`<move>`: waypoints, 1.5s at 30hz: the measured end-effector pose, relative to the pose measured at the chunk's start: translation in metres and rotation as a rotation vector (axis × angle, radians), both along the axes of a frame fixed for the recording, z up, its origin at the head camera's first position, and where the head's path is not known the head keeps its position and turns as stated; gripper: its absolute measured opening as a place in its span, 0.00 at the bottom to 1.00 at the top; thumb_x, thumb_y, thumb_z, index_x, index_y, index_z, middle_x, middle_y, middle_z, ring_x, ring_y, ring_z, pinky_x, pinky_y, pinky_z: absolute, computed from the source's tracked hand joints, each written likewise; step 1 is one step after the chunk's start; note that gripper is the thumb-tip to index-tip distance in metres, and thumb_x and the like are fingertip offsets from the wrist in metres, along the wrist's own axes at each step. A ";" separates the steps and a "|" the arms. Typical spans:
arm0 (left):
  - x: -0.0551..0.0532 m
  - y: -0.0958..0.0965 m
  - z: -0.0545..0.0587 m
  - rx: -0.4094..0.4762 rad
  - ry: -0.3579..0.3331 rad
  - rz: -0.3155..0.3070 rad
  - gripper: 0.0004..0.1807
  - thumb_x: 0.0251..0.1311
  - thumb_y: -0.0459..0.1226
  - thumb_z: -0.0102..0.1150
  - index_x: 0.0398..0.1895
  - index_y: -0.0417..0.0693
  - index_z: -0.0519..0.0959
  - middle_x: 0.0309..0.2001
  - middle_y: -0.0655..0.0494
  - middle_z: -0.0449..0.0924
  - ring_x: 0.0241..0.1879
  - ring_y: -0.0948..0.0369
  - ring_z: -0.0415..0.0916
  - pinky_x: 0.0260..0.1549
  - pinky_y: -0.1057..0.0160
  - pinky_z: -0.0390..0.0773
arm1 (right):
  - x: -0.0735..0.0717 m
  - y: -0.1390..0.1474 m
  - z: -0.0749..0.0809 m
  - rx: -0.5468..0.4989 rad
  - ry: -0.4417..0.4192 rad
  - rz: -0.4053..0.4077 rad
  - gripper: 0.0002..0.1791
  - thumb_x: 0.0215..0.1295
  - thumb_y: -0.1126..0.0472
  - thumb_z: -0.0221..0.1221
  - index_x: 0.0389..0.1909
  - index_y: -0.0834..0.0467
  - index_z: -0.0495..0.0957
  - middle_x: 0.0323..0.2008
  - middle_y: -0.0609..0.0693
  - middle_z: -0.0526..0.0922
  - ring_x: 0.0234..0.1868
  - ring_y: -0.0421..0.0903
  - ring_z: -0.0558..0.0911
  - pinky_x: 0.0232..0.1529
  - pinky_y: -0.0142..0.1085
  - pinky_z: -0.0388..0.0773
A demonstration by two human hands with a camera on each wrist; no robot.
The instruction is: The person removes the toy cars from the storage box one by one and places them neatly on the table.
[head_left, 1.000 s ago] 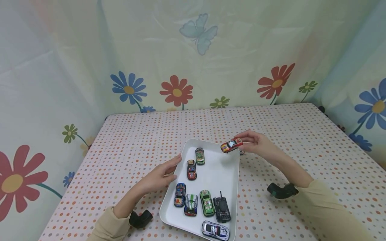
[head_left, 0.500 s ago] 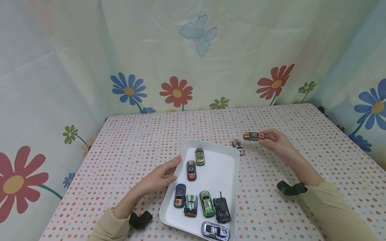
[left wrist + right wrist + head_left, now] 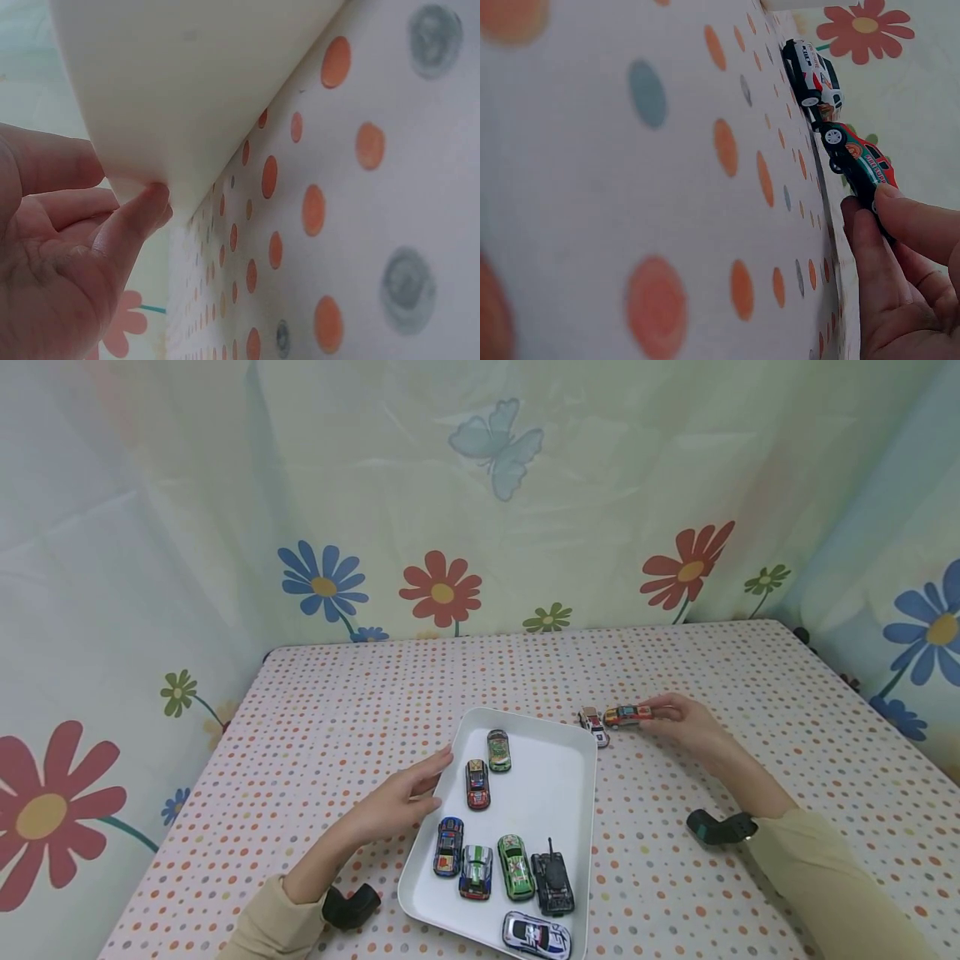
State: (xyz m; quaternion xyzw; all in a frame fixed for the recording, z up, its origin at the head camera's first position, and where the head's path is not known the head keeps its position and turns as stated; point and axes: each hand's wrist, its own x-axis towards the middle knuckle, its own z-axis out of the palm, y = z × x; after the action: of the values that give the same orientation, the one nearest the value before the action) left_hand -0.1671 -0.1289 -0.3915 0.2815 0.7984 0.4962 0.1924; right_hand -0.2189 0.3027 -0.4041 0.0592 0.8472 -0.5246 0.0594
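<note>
The right hand [image 3: 686, 727] pinches a red-and-yellow toy car [image 3: 628, 716] by one end, low at the table [image 3: 675, 827], off the far right corner of the white tray [image 3: 540, 789]; whether its wheels touch is unclear. A white toy car [image 3: 592, 727] lies between it and that corner. The left hand [image 3: 393, 797] grips the tray's left edge. Inside, two small cars [image 3: 477, 785] lie toward the far left corner; a blue car [image 3: 448, 846], a striped car [image 3: 476, 872], a green car [image 3: 516, 867] and a black tank [image 3: 552, 883] line the near half; a silver car [image 3: 536, 935] sits by the near right corner.

Flowered curtain [image 3: 600, 468] behind dotted tablecloth [image 3: 360, 710]
</note>
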 end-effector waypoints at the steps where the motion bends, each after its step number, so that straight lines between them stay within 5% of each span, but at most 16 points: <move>1: 0.000 0.000 0.000 0.000 0.002 -0.001 0.32 0.64 0.23 0.46 0.71 0.34 0.51 0.72 0.46 0.42 0.66 0.45 0.53 0.58 0.51 0.63 | -0.001 0.000 -0.001 0.006 -0.001 0.002 0.33 0.62 0.59 0.59 0.64 0.68 0.58 0.62 0.72 0.60 0.61 0.67 0.63 0.60 0.57 0.60; 6: -0.001 0.000 -0.001 -0.003 0.004 -0.003 0.32 0.64 0.23 0.46 0.71 0.34 0.51 0.72 0.46 0.43 0.66 0.46 0.53 0.59 0.51 0.63 | -0.007 0.002 -0.003 0.069 0.003 0.009 0.31 0.62 0.59 0.59 0.62 0.67 0.62 0.60 0.70 0.65 0.59 0.64 0.66 0.58 0.55 0.64; 12: -0.001 0.000 -0.002 0.001 0.001 -0.002 0.32 0.64 0.23 0.46 0.71 0.34 0.52 0.72 0.46 0.43 0.66 0.46 0.53 0.59 0.51 0.63 | -0.013 0.002 0.001 0.346 0.077 0.051 0.23 0.64 0.60 0.59 0.56 0.67 0.69 0.53 0.68 0.72 0.54 0.64 0.69 0.50 0.56 0.70; 17: -0.001 -0.001 -0.002 0.006 -0.002 -0.005 0.31 0.64 0.23 0.47 0.70 0.34 0.52 0.72 0.46 0.42 0.66 0.47 0.53 0.59 0.52 0.63 | -0.014 -0.001 0.006 0.470 0.106 0.086 0.22 0.61 0.63 0.60 0.54 0.68 0.71 0.50 0.68 0.74 0.49 0.64 0.74 0.46 0.56 0.73; 36: -0.002 0.000 -0.002 0.002 0.004 -0.003 0.31 0.64 0.22 0.47 0.70 0.33 0.52 0.72 0.46 0.42 0.66 0.48 0.53 0.59 0.52 0.63 | -0.022 -0.008 0.012 0.610 0.118 0.163 0.18 0.56 0.69 0.62 0.47 0.72 0.75 0.39 0.65 0.78 0.41 0.61 0.77 0.41 0.52 0.74; 45: -0.003 0.000 -0.001 -0.006 0.017 -0.008 0.31 0.64 0.23 0.47 0.70 0.33 0.52 0.72 0.45 0.42 0.66 0.48 0.53 0.59 0.53 0.63 | -0.014 -0.005 0.021 0.640 0.117 0.174 0.23 0.62 0.63 0.59 0.52 0.75 0.70 0.42 0.69 0.76 0.44 0.65 0.76 0.38 0.51 0.77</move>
State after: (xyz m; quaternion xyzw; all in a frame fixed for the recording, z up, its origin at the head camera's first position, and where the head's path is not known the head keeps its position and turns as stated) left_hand -0.1696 -0.1286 -0.3929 0.2882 0.8005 0.4907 0.1883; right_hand -0.2334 0.2980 -0.3829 -0.0277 0.9728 -0.2276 0.0336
